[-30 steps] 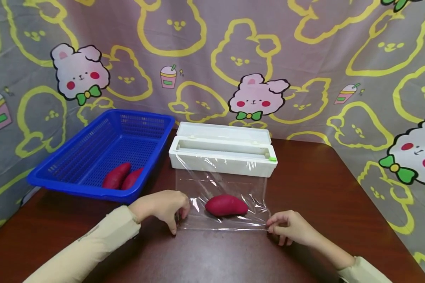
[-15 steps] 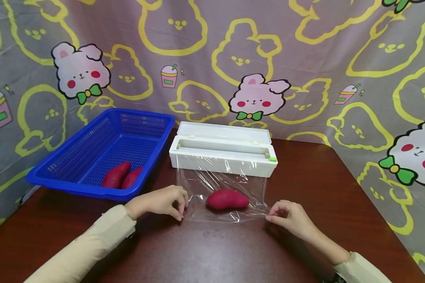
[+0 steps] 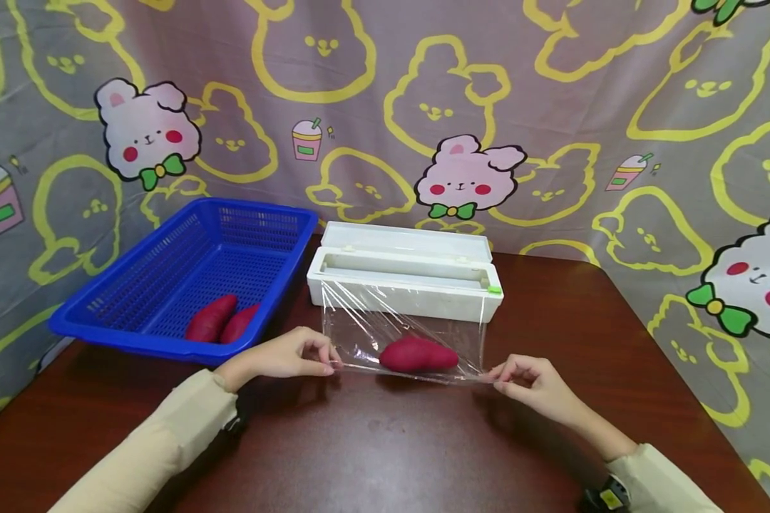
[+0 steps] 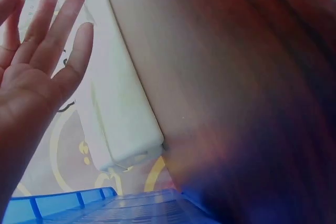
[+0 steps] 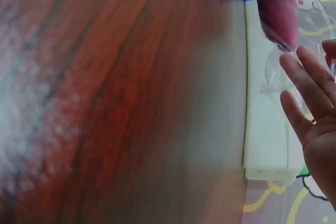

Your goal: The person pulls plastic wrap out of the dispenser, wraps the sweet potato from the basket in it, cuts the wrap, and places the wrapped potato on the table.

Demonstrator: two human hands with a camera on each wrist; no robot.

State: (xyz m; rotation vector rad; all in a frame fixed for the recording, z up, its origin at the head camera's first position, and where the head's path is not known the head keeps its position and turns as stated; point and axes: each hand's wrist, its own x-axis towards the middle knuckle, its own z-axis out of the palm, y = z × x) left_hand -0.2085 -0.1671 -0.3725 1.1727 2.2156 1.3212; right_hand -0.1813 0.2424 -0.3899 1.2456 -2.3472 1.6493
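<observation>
A purple-red sweet potato (image 3: 417, 355) lies on a sheet of clear cling film (image 3: 359, 329), which runs forward from a white cling film dispenser (image 3: 403, 301) with its lid up. My left hand (image 3: 295, 354) pinches the near left corner of the film between thumb and fingers. At the opposite corner, my right hand (image 3: 531, 385) pinches the film too. The near edge is stretched between both hands, in front of the sweet potato. In the right wrist view the sweet potato (image 5: 278, 11) shows beyond the fingertips, with film around it.
A blue plastic basket (image 3: 167, 347) stands at the left, with two more sweet potatoes (image 3: 212, 319) inside. A green slider (image 3: 495, 289) sits at the dispenser's right end. Behind the brown table (image 3: 385, 456) hangs a curtain (image 3: 372, 85) printed with cartoon rabbits.
Both hands have moved the film's near edge away from me, up toward the sweet potato. The sweet potato has shifted slightly toward the dispenser and to the right. The basket and dispenser stay put.
</observation>
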